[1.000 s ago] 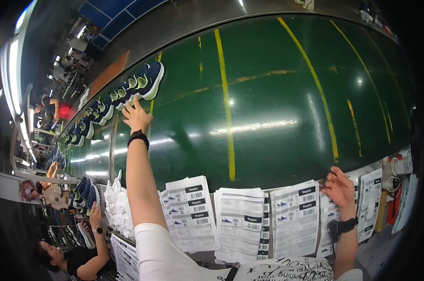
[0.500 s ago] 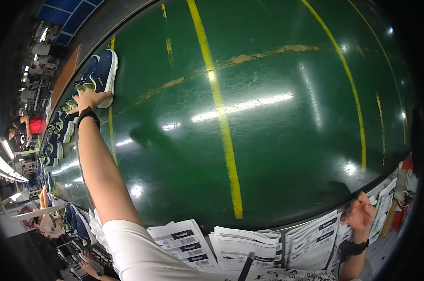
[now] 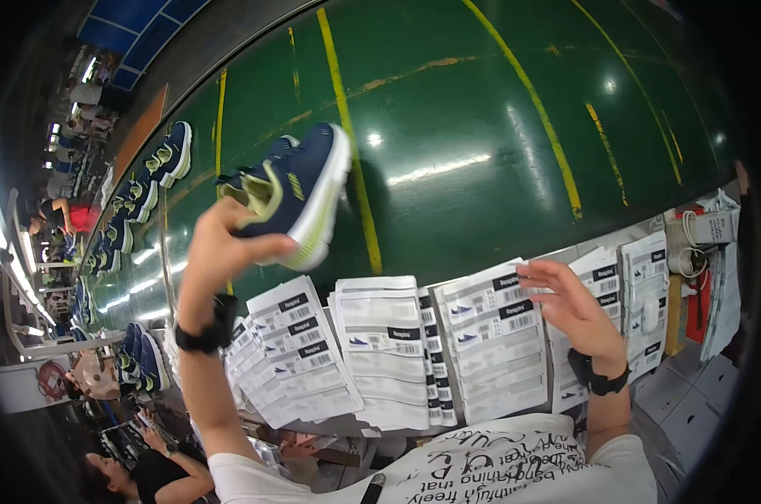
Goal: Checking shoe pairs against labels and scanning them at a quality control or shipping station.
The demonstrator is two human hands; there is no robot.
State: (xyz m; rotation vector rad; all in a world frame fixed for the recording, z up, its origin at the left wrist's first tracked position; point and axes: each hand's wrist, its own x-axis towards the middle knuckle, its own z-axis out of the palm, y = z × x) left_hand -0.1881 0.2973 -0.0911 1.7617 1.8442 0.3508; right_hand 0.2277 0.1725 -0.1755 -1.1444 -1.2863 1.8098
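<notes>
My left hand (image 3: pixel 225 245) grips a pair of navy sneakers (image 3: pixel 311 181) at the heels and holds them up over the near left of the green conveyor belt (image 3: pixel 447 227). White soles with lime heel parts and a lime lining show on the nearer shoe; most of the other is hidden behind it. Apart from the shoes, my right hand (image 3: pixel 575 312) hovers with fingers spread and nothing in them. Beneath it are folded stacks of printed label sheets (image 3: pixel 494 344), lined up along the belt's near edge.
More navy sneakers (image 3: pixel 136 202) stand along the belt's far left. Another pair (image 3: pixel 142 357) sits at the lower left, near a co-worker (image 3: pixel 157 466). White cables (image 3: pixel 691 239) and a red object (image 3: pixel 697 311) are at the right end. Yellow lines (image 3: pixel 347 143) cross the belt.
My left hand has lifted the sneakers off the belt and brought them nearer and to the right. My right hand has moved left over the label sheets, its fingers now spread. The view has shifted.
</notes>
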